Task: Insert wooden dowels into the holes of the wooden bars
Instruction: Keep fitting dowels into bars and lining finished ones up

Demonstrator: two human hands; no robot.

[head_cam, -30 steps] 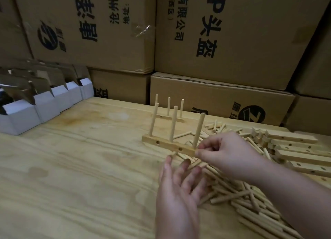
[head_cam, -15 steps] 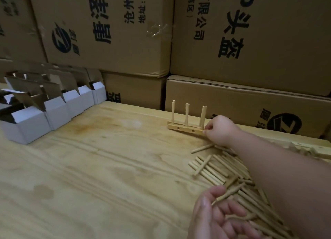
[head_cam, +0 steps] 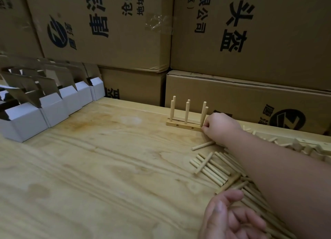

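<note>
Item: finished bar [head_cam: 184,126], three dowels upright, at one o'clock on the counter [head_cam: 89,167]. Our right hand [head_cam: 219,126] pinches its end, parking it beside its twin. Left hand [head_cam: 231,219] lies slack, empty, above loose dowels [head_cam: 209,167], ready to pick.

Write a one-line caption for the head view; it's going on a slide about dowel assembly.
Right hand grips the end of a three-dowel bar at the table's far edge; left hand hovers palm-up by loose dowels.

We see pale yellow plywood with wavy grain and a browner stain near the far-left corner of the tabletop [head_cam: 89,167]. The dowels [head_cam: 209,167] and bar [head_cam: 184,127] are light tan. Brown cartons [head_cam: 250,41] carry black print; small boxes [head_cam: 26,120] are white.
</note>
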